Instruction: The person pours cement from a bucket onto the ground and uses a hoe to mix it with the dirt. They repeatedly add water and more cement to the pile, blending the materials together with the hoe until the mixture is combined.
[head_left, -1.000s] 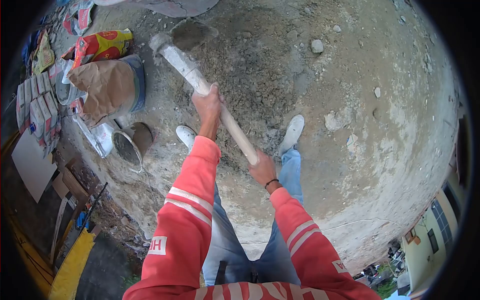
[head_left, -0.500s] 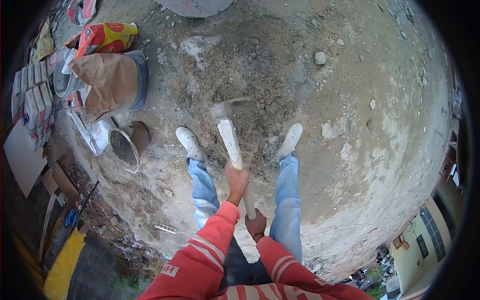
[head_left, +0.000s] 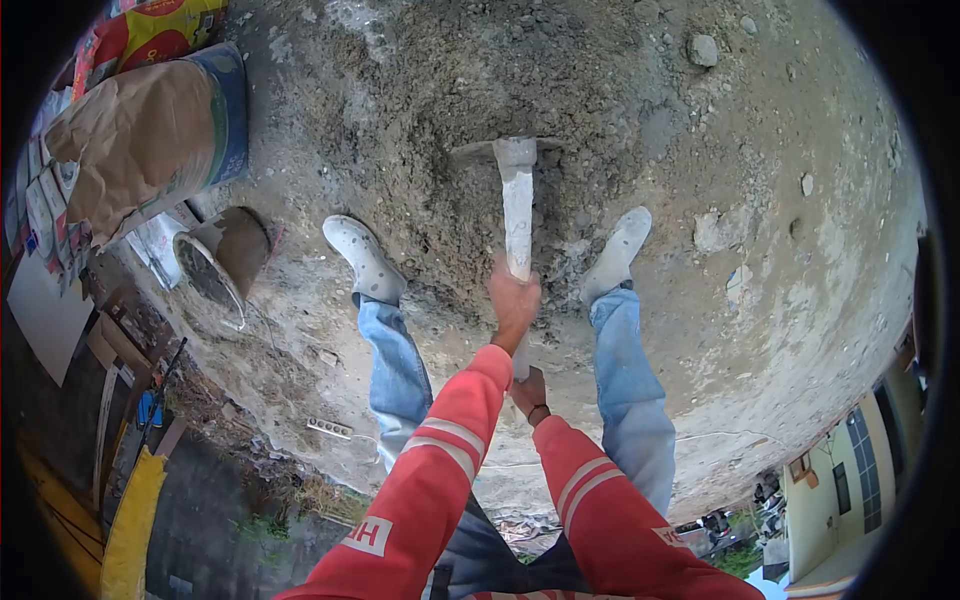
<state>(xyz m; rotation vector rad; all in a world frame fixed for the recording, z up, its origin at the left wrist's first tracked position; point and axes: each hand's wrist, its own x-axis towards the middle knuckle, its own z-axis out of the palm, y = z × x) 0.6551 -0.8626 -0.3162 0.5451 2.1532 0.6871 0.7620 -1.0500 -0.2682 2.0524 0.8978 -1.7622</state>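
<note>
A hoe [head_left: 517, 215] with a pale, whitened handle points away from me, its metal head [head_left: 515, 150] down at the loose soil [head_left: 430, 150]. My left hand [head_left: 514, 302] is wrapped round the middle of the handle. Lower down, near the handle's end, my right hand [head_left: 530, 393] is closed on it too, partly covered by the left forearm. The wide blade shows on both sides of the socket; its lower edge cannot be made out against the soil. My feet, in pale spotted shoes [head_left: 360, 255], stand apart on either side of the handle.
At the left stand a large brown paper sack [head_left: 140, 135], a red and yellow bag [head_left: 165, 35] and a tilted bucket [head_left: 235, 250]. A power strip [head_left: 330, 428] with a cable lies on the ground behind my left foot. Stones, including one chunk [head_left: 703, 50], lie to the right.
The hoe's head has moved forward, and the handle now points straighter ahead. Both hands stay on the handle and appear closer together. My view has dropped nearer the ground.
</note>
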